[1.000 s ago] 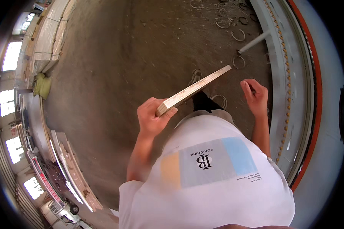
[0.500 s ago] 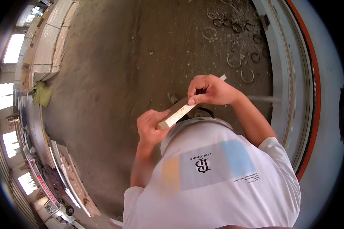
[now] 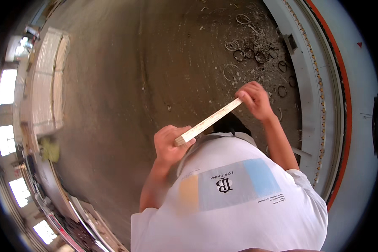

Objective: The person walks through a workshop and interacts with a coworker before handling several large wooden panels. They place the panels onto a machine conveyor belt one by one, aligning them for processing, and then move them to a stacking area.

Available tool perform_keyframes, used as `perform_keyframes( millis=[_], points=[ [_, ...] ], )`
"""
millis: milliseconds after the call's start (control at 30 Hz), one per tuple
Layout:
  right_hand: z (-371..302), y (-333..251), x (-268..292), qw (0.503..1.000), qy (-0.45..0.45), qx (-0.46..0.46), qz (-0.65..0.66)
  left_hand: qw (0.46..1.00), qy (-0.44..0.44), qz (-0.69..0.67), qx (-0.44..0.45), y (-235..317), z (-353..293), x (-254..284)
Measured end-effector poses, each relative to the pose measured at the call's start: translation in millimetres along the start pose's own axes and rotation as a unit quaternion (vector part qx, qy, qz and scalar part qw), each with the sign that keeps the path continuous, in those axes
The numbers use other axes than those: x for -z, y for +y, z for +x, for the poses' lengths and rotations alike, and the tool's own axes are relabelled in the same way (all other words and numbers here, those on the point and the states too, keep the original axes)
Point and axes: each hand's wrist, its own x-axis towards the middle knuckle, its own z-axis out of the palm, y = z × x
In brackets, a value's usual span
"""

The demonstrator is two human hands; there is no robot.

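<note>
Both ends of the strip (image 3: 208, 122) are gripped: my left hand (image 3: 169, 145) clamps one, my right hand (image 3: 254, 98) pinches the other, above the floor (image 3: 126, 84).

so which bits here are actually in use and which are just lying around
In use:
- pale wooden strip
- left hand gripping its near end
- right hand pinching its far end

Lying about:
- metal rings on the dusty floor
- wood scraps
- stacked pale boards
</note>
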Motion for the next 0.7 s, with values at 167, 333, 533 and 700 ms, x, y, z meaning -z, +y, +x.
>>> perform_keyframes(
  millis=[167,333,533,700],
  points=[
    [101.4,112.1,-2.8,0.931,0.261,-0.255,0.035,0.997,0.007,-0.056,0.048,-68.2,151.7,1.3],
    [229.4,217.7,3.6,0.866,0.194,-0.339,0.313,0.990,0.023,-0.071,0.116,-134.4,286.0,-18.5],
    [439.4,251.2,34.6,0.857,0.086,-0.360,0.358,0.996,0.053,0.004,0.065,-184.9,448.2,-23.2],
    [581.3,308.7,30.3,0.911,0.060,-0.325,0.246,0.997,0.075,0.030,0.013,-252.8,564.0,-33.5]
  ],
)
